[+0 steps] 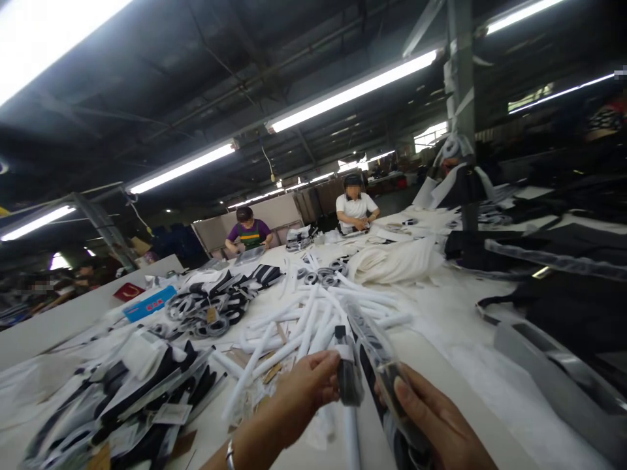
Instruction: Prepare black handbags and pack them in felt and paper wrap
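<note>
Left of the pile of white tubes (313,313) on the worktop (490,385) lie bagged dark pieces (137,391). Just in front of that pile, my left hand (306,388) has its fingers (327,377) clamped on a dark rolled strap (349,384), held upright. Right beside it, my right hand (435,421) grips a clear bag (377,352), thumb pressed on top. Right of the pile lies black cloth (568,313).
</note>
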Available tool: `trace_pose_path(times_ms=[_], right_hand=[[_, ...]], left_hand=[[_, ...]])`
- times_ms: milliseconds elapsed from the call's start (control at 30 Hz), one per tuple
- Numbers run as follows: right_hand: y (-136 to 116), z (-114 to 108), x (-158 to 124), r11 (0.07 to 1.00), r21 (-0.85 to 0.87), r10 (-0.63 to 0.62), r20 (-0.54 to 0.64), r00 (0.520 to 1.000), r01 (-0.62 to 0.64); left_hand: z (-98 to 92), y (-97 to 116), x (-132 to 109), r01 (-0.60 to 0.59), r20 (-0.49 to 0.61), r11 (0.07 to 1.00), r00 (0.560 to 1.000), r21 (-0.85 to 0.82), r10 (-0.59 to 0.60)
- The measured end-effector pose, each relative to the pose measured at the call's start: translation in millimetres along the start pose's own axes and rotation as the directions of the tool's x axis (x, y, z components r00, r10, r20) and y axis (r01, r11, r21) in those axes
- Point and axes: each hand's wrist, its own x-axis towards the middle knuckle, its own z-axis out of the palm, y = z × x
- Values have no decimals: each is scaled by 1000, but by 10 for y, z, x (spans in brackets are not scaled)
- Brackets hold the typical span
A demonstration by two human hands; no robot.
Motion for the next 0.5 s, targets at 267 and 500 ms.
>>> trace_pose_path(times_ms=[267,500], right_hand=[[0,16,-60,965,-151,-214,17,977,214],[79,21,-82,825,-349,-448,77,891,445]], left_hand=[[417,242,-134,18,-151,997,989,73,-7],[574,286,-54,35,-57,999,998,21,-34]])
